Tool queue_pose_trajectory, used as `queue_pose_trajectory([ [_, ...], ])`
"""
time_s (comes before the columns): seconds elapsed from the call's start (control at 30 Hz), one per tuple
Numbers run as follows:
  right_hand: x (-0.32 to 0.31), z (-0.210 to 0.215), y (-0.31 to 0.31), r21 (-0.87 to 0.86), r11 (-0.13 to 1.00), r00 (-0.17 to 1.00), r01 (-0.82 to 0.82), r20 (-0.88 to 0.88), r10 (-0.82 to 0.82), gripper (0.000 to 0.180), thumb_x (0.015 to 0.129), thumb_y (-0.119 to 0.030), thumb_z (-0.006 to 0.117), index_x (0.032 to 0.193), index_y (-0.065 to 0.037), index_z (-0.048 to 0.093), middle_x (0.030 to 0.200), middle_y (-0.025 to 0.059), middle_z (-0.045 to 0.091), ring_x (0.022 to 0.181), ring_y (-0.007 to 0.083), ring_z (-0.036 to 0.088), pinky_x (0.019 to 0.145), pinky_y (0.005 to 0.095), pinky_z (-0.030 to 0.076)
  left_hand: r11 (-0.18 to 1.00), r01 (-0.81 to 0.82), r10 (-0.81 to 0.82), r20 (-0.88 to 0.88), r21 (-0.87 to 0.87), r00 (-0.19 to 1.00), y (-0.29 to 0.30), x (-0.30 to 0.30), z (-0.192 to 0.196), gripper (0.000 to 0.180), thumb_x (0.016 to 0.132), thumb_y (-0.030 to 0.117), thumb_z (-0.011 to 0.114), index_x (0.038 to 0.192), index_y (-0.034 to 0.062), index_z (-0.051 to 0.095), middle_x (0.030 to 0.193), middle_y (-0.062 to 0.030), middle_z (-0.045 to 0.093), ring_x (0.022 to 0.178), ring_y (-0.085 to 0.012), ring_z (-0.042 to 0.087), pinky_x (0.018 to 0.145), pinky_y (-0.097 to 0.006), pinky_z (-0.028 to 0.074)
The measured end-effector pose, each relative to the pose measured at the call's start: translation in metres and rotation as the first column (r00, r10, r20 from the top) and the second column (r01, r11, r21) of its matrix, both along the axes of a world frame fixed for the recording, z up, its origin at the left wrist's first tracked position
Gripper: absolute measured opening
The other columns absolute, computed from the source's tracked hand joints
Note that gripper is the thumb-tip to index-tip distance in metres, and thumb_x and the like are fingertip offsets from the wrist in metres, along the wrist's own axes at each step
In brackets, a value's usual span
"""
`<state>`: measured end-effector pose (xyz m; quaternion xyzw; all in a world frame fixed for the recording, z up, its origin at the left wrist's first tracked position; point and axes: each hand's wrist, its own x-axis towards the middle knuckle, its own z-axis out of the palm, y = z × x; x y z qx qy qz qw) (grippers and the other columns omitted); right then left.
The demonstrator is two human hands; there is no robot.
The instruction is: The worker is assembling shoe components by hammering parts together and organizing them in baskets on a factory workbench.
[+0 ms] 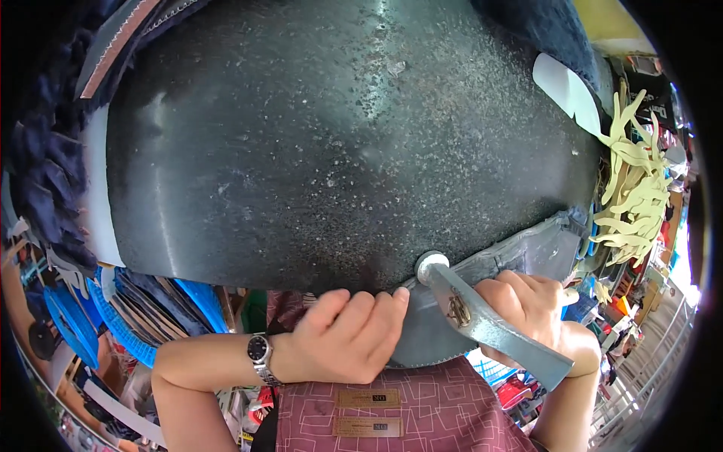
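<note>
My left hand [350,335], with a metal watch [260,354] on its wrist, is closed at the near edge of the dark worktop. Its thumb and fingertips press on the left end of a dark grey leather-like piece [429,328] with a stitched lower edge. That piece slants up to the right along the worktop's edge. My right hand [520,305] is closed around the handle of a hammer, which is mostly hidden. The grey metal hammer head [501,335] hangs over the piece, round face toward the worktop and long flat end toward me.
The dark worktop [263,151] is strewn with small specks. Dark blue strips [53,166] lie at its left, a brown stitched strip [113,53] at the far left. Pale yellow strips [633,188] hang at the right, near a white sheet [565,87]. A blue basket [124,324] stands below left.
</note>
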<state>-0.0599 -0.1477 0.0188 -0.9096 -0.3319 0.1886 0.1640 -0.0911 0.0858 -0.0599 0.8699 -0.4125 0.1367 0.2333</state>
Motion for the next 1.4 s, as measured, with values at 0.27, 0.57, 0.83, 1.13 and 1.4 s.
queue_pose_trajectory([
  [0.27,-0.001,0.004,0.001,-0.029,0.995,0.993,-0.098,0.06,0.099,0.033,0.066,-0.018,0.064,0.094,-0.003,0.056,0.067,0.0013,0.046,0.051,0.0129,0.054,0.041,0.0271,0.042,0.964,-0.023,-0.074,0.346,0.266,0.935,-0.012,-0.008,-0.001,0.022,0.076,0.014,0.057,0.085,0.0001,0.072,0.072,-0.002,0.057,0.076,-0.015,0.055,0.078,-0.029,0.042],
  [0.57,0.009,0.01,0.012,0.025,0.988,0.983,-0.149,0.114,0.146,0.028,0.066,-0.014,0.063,0.091,-0.004,0.053,0.065,0.0001,0.042,0.051,0.0121,0.053,0.043,0.0262,0.043,0.973,-0.038,-0.025,0.263,0.229,0.965,-0.008,-0.009,0.004,0.01,0.077,0.01,0.065,0.08,0.0017,0.068,0.069,-0.0021,0.057,0.067,-0.0149,0.054,0.076,-0.033,0.045],
  [0.83,0.006,0.005,-0.005,0.236,0.941,0.963,0.244,0.059,-0.264,0.025,0.071,-0.022,0.072,0.081,-0.004,0.056,0.076,0.0095,0.057,0.061,0.0285,0.053,0.057,0.036,0.039,0.977,-0.215,0.211,-0.169,-0.003,0.963,-0.001,-0.002,0.005,0.044,0.079,0.035,0.065,0.103,-0.0018,0.064,0.1,-0.0092,0.058,0.09,-0.0218,0.053,0.08,-0.039,0.044],
  [1.13,0.028,0.052,-0.021,0.721,0.594,0.531,0.356,0.367,-0.763,0.023,0.092,-0.018,0.06,0.104,0.002,0.061,0.096,0.0056,0.065,0.084,0.02,0.059,0.075,0.035,0.047,0.881,-0.087,-0.049,-0.271,-0.465,0.961,0.029,0.152,0.075,0.024,0.082,0.015,0.067,0.101,0.0023,0.06,0.095,-0.0112,0.063,0.087,-0.0201,0.063,0.078,-0.03,0.05],
  [1.4,0.22,-0.01,0.071,0.222,0.93,0.783,0.294,0.502,-0.367,0.021,0.088,-0.027,0.057,0.085,-0.012,0.071,0.074,0.0168,0.065,0.071,0.0373,0.063,0.064,0.046,0.05,0.859,-0.491,0.372,0.486,0.143,0.791,0.098,0.269,0.089,0.059,0.073,0.028,0.074,0.125,0.01,0.052,0.101,-0.014,0.062,0.094,-0.0348,0.06,0.086,-0.043,0.049],
])
